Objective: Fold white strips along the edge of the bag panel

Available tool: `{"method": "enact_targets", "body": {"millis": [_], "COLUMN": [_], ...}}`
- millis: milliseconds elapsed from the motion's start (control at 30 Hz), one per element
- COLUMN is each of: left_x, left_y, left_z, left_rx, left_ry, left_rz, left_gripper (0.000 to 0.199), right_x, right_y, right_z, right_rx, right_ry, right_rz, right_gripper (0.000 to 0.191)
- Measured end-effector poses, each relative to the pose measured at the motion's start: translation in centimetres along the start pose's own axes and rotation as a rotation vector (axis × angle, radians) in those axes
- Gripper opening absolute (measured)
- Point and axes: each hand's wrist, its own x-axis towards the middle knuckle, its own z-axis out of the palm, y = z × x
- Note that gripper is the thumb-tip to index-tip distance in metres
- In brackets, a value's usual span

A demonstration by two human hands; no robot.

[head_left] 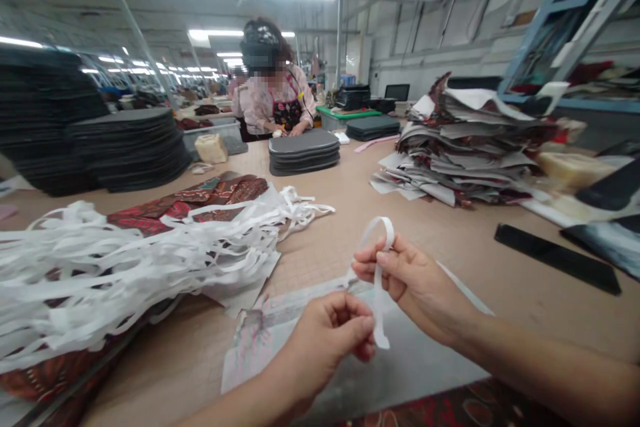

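Right hand: thumb and fingers pinching the white strip partway along.
White strip: in the air over the pale sheet; loops up above the right hand, lower end hangs down beside the left fingertips.
Left hand: fingers curled, thumb drawn in toward them, tips right at the strip's lower part; cannot tell whether they grip it.
Pale sheet: on the tabletop below both hands, pinkish marks toward its left side.
Near edge: dark red patterned fabric at the bottom of the view, in front of the sheet.
Strip pile: big tangle of white strips left of the hands, red-brown patterned cloth showing behind it.
Dark stacks: short stack of dark pads beyond the hands; taller dark stack at far left, beige block between the two.
Right side: uneven stack of pale sheets and dark red fabric; long black flat piece lies nearer.
Co-worker: across the table behind the pads, pink top, dark patterned apron, hands low in front.
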Motion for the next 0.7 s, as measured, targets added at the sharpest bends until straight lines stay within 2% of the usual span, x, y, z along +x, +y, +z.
{"method": "enact_targets", "body": {"millis": [200, 333, 433, 500, 600, 700], "left_x": [-0.7, -0.4, 0.0, -0.1, -1.3, -3.5], "left_y": [0.3, -0.2, -1.0, -1.1, -0.3, 0.7], "left_z": [-1.4, -0.5, 0.2, -0.1, -2.1, -5.2], "left_rx": [0.02, 0.004, -0.095, -0.114, -0.028, 0.126], "left_ry": [0.104, 0.013, -0.034, -0.029, -0.003, 0.048], "left_rz": [-0.039, 0.002, -0.063, -0.115, -0.183, -0.21], "left_gripper": [0.032, 0.043, 0.038, 0.035, 0.032, 0.028], "right_x": [0.4, 0.2, 0.1, 0.2, 0.5, 0.7], "right_y": [-0.2, 0.8, 1.0, 0.4, -1.2, -2.3], "right_z": [-0.9, -0.3, 0.4, 0.3, -1.3, -4.1], "right_rx": [0.005, 0.006, 0.009, 0.031, 0.066, 0.016], "right_ry": [0.06, 0.022, -0.004, 0.004, 0.102, 0.238], "right_rz": [-0.017, -0.004, 0.006, 0.015, -0.009, -0.071], "right_gripper": [0.015, 0.013, 0.011, 0.011, 0.01, 0.009]}}
